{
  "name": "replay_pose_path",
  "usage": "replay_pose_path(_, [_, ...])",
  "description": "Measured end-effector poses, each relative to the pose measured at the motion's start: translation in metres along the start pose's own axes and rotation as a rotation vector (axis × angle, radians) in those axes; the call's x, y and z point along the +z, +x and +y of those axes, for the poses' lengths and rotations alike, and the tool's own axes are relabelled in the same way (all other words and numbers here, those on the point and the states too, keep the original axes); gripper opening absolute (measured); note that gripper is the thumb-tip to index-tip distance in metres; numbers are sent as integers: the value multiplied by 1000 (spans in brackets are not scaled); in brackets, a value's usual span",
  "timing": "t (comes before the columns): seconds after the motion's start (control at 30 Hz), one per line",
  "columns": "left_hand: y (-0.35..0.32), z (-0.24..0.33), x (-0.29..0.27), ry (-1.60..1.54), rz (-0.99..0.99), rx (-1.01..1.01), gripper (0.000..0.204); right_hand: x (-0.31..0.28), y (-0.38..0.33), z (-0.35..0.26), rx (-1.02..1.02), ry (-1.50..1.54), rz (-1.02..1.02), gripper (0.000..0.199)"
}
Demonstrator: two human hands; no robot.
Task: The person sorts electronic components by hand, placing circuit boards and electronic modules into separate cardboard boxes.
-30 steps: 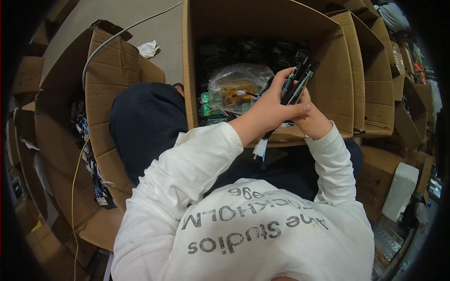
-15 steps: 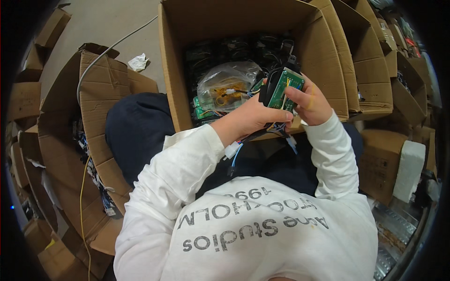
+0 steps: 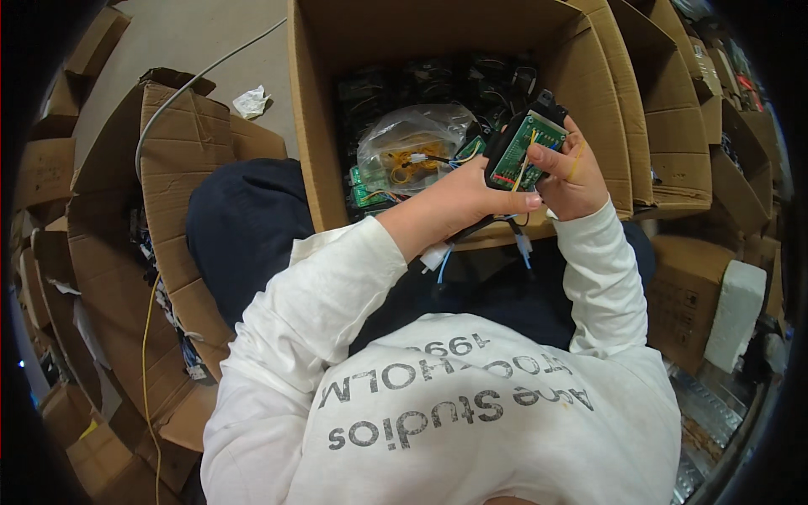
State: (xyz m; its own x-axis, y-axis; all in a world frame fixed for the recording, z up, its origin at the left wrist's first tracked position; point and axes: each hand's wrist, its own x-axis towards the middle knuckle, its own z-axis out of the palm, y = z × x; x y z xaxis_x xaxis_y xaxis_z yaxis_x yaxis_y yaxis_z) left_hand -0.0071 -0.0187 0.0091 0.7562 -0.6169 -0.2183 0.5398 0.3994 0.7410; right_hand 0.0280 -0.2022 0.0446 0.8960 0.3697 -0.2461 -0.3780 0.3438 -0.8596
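Observation:
A green circuit board module [image 3: 515, 160] in a black housing is held between my two hands above the near right part of an open cardboard box [image 3: 310, 126]. My left hand [image 3: 459, 198] is closed around its lower left side, thumb along the near edge. On the right, my right hand [image 3: 574, 172] grips the other side, its thumb lying on the board's face by a few thin coloured wires. White connectors [image 3: 435, 256] on wires dangle below the module. Inside the box are a clear plastic bag [image 3: 387, 143] of yellow wire and several dark modules [image 3: 421, 84].
Further cardboard boxes stand close on the right [image 3: 673, 151] and on the left [image 3: 189, 126]; cables show in the left ones. A white foam block [image 3: 735, 316] stands at the right. A grey cable [image 3: 198, 76] arches over the left box, near crumpled paper [image 3: 251, 103] on the floor.
The module has shifted slightly right in my hands and tilted, so more of its lower edge with a red wire shows. The dangling connectors moved right with it.

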Motion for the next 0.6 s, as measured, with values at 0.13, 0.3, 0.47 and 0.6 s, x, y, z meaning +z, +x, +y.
replay_pose_path(0.13, [0,-5,1,37,30,-73,42,-6,5,4,-7,-31,-5,50])
replay_pose_path(0.3, [-5,8,7,26,118,-62,35,3,5,9,5,-15,12,51])
replay_pose_path(0.47, [-7,8,5,56,107,-51,35,4,1,12,128,51,-76,56])
replay_pose_path(0.6, [-7,9,4,88,62,-26,32,9,-6,11,97,33,-113,55])
